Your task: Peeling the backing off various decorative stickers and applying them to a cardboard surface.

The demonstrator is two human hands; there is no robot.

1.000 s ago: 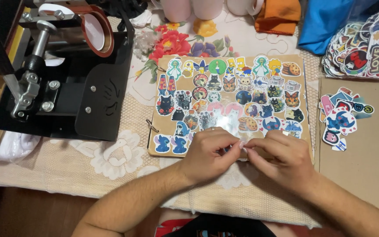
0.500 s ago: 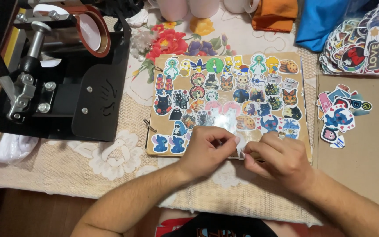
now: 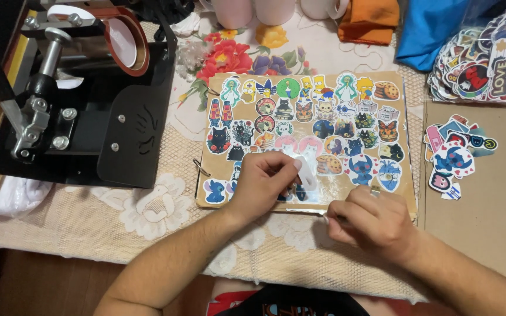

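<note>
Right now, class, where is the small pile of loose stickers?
In the head view, the small pile of stickers lies on the right side of the table, just right of the brown sticker board and below the bigger sticker heap.

A: Board [image 3: 408, 193] material?
B: Matt brown card, covered in glossy stickers [image 3: 317, 114].
A: Press [image 3: 83, 111]?
B: Black painted metal, bright steel bolts (smooth finish). Tablecloth [image 3: 147, 216]: cream lace, rough.

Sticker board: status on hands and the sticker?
Left hand pinches a pale sticker over the sticker board. Right hand closed at the board's lower edge, contents unclear. Nothing blocks the board.
</note>
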